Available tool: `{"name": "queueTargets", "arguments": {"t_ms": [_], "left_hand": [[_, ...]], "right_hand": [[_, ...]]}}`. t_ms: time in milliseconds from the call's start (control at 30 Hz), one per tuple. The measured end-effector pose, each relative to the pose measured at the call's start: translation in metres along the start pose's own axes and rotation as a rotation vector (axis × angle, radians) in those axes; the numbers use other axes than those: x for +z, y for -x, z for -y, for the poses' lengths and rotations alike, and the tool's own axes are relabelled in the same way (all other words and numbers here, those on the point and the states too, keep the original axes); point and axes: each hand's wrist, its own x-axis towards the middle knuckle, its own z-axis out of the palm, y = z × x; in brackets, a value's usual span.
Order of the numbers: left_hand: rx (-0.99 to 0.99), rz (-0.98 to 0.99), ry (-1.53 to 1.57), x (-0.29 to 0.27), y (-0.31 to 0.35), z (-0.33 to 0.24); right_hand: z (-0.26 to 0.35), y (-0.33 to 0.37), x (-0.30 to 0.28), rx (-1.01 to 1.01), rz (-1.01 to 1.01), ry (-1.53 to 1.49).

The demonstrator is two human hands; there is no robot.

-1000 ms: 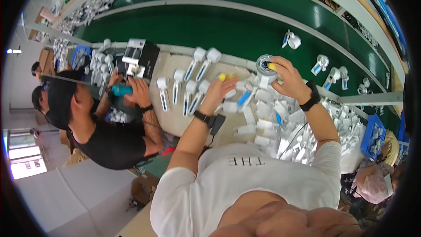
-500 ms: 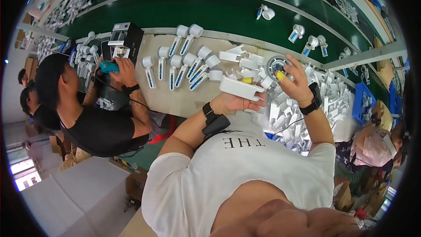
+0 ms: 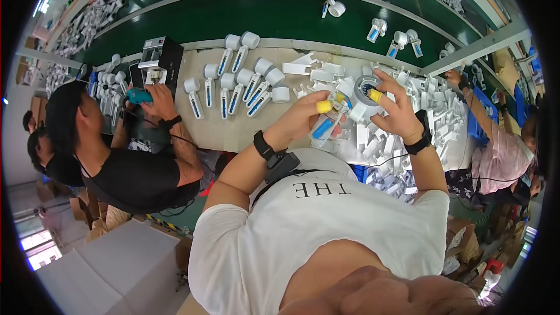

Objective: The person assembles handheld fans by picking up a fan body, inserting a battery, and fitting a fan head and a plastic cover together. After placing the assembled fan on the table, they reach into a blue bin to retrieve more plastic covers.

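My left hand [image 3: 302,118], a yellow finger cover on one finger, is closed on a white plastic handle housing [image 3: 324,129] with a blue strip showing on it. The housing is tilted, and fingers hide part of it. To its right, my right hand [image 3: 395,106] is over a round grey dish [image 3: 366,111] of small dark parts. Its fingers are apart, and one with a yellow cover points into the dish. Whether a small part is at its fingertips I cannot make out. Loose white plastic shells [image 3: 402,134] are heaped around and beyond the dish.
Several white round-headed units with blue strips [image 3: 240,84] lie at the left of the table. Beyond is a green conveyor [image 3: 251,14] with more units. A co-worker at left holds a teal power tool [image 3: 139,95] near a black machine [image 3: 160,61]. A blue crate [image 3: 483,118] stands right.
The white housing in my left hand has turned and tilted, now showing its blue strip. My right hand stays at the dish, its fingers spread wider. A co-worker's arm at right now reaches forward.
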Motion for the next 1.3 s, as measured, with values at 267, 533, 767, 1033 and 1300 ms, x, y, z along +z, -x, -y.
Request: {"name": "queueTargets", "arguments": {"t_ms": [267, 533, 767, 1033, 1300], "left_hand": [[0.094, -0.224, -0.647, 0.014, 0.005, -0.002], [0.194, -0.302, -0.634, 0.005, 0.003, 0.007], [0.358, -0.434, -1.043, 0.002, 0.001, 0.009], [0.145, -0.314, -1.258, 0.004, -0.003, -0.002], [0.058, -0.330, -1.285, -0.009, -0.006, 0.003]], "right_hand": [[0.005, -0.001, 0.005, 0.043, -0.021, -0.135], [0.006, -0.005, 0.004, -0.013, 0.012, 0.121], [0.018, -0.018, -0.004, -0.032, 0.089, 0.175], [0.000, -0.035, -0.015, 0.504, 0.275, -0.774], [-0.030, -0.052, 0.003, 0.414, 0.546, -0.743]]}}
